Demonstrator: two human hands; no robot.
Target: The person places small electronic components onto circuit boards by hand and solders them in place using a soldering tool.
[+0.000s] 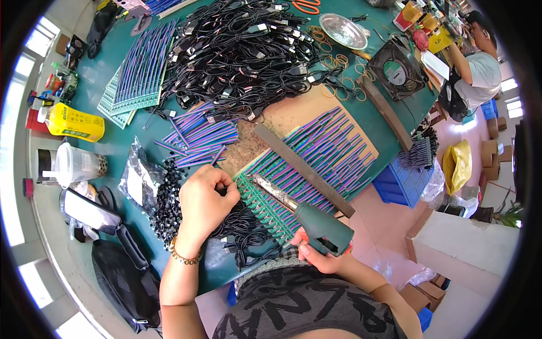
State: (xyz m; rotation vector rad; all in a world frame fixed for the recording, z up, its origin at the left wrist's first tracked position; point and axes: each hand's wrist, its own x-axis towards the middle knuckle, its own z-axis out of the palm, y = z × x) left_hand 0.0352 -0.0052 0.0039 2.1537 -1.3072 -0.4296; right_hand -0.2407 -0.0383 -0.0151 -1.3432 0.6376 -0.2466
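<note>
- Risk: the dark green plastic handheld tool with a stained metal barrel (324, 223) has its tip just beside the left grip (206, 198); if hot, a slip could burn fingers.
- Risk: loose black cables (247, 229) below the left grip could snag and shift the green circuit-board panel (264, 210), lying between both grips and beyond.
- Pose: left grip curled nearly closed at the panel's left edge; contents cannot be told.
- Right grip (324, 262) wrapped around the tool, barrel angled up-left.
</note>
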